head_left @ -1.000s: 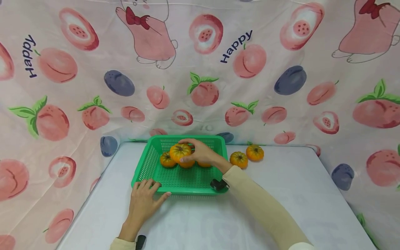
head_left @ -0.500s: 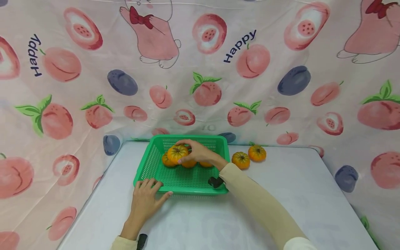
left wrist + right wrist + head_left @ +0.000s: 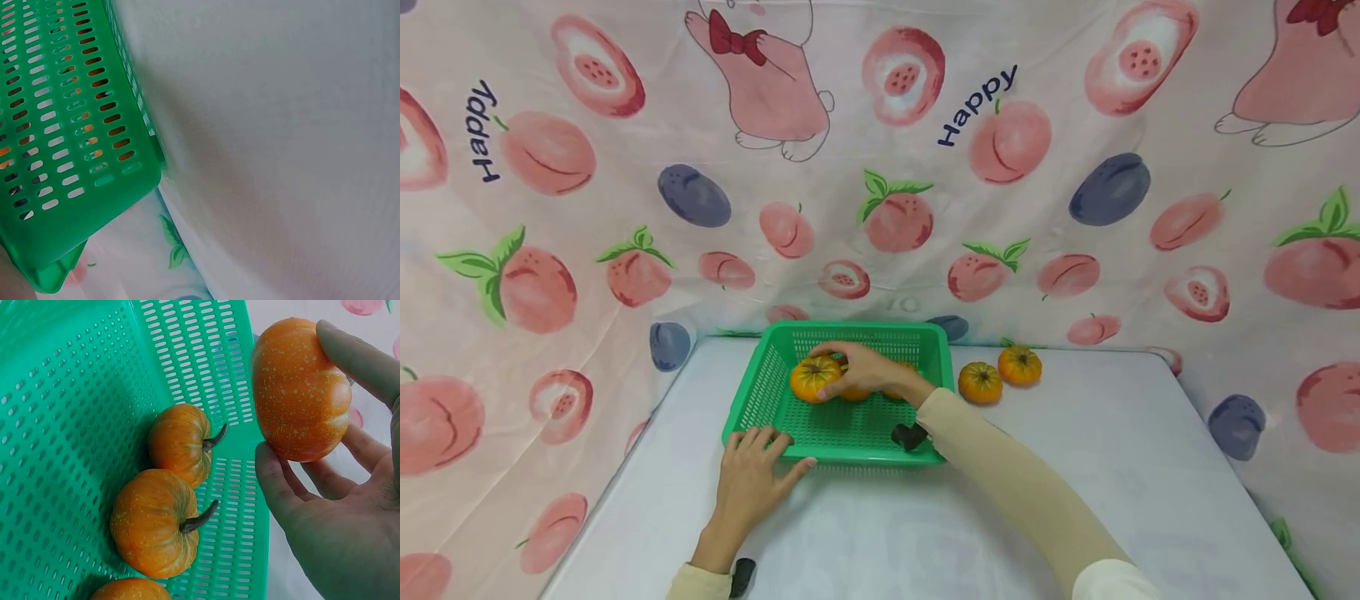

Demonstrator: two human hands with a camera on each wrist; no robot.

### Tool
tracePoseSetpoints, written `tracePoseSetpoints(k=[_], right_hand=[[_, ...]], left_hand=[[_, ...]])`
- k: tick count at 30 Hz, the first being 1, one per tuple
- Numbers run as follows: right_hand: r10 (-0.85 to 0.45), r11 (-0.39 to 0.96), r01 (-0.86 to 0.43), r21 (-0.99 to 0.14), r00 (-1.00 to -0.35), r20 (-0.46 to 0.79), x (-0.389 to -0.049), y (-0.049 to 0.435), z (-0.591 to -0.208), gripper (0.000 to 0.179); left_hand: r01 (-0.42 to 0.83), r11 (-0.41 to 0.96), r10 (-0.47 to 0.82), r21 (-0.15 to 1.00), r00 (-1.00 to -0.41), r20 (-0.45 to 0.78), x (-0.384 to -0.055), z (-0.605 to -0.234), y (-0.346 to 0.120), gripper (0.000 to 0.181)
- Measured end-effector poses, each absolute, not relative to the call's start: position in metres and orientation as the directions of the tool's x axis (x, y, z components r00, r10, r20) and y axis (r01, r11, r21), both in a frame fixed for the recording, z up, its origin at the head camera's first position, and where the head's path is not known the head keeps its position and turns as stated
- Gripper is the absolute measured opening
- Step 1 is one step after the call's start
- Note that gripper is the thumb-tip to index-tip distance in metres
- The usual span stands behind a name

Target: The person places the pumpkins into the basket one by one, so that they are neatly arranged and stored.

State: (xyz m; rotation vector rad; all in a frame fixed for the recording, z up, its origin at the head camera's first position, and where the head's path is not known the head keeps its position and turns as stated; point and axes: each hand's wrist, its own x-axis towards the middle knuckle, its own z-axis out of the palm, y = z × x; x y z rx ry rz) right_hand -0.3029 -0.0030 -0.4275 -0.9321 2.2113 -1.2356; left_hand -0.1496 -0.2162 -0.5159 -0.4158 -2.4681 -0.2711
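An orange mini pumpkin (image 3: 814, 380) is held by my right hand (image 3: 867, 370) inside the green basket (image 3: 842, 455), toward its left. In the right wrist view, thumb and fingers grip the pumpkin (image 3: 297, 387) from opposite sides, its stem out of sight. Beside it are more pumpkins: a smaller one (image 3: 180, 444), a larger one (image 3: 156, 524) and one cut by the frame edge (image 3: 132, 591). The held pumpkin and my hand partly cover these in the head view. My left hand (image 3: 751, 475) holds the basket's front left rim, fingers bent over it and thumb outside.
Two more pumpkins, one nearer (image 3: 980, 382) and one farther back (image 3: 1019, 365), sit on the white table (image 3: 1075, 467) right of the basket. A fruit-print cloth (image 3: 842, 225) hangs behind the table. The basket's perforated wall (image 3: 69, 125) fills the left wrist view's upper left.
My right hand has moved left and then down with the pumpkin, lower into the basket. The left hand has stayed on the rim. The head view has shifted slightly.
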Motion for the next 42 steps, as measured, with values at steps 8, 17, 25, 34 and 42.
tracePoseSetpoints(k=[8, 17, 25, 34, 42], right_hand=[[-0.746, 0.383, -0.345, -0.857, -0.662, -0.067, -0.303, -0.013, -0.428, 0.069], [-0.778, 0.412, -0.44, -0.798, -0.626, -0.056, -0.297, -0.021, -0.428, 0.071], [-0.785, 0.432, -0.445, -0.784, -0.613, -0.084, -0.297, -0.027, -0.433, 0.07], [-0.783, 0.473, -0.453, -0.756, -0.609, -0.126, -0.297, -0.031, -0.432, 0.073], [-0.79, 0.491, -0.457, -0.742, -0.592, -0.159, -0.298, -0.036, -0.434, 0.073]], left_hand=[[0.361, 0.928, 0.232, 0.092, -0.754, 0.615, -0.15, -0.514, -0.216, 0.041], [0.363, 0.926, 0.232, 0.1, -0.761, 0.606, -0.149, -0.515, -0.214, 0.041], [0.354, 0.931, 0.234, 0.092, -0.768, 0.596, -0.149, -0.516, -0.215, 0.042], [0.364, 0.927, 0.239, 0.089, -0.757, 0.608, -0.149, -0.515, -0.216, 0.042], [0.359, 0.931, 0.242, 0.071, -0.749, 0.617, -0.148, -0.515, -0.216, 0.043]])
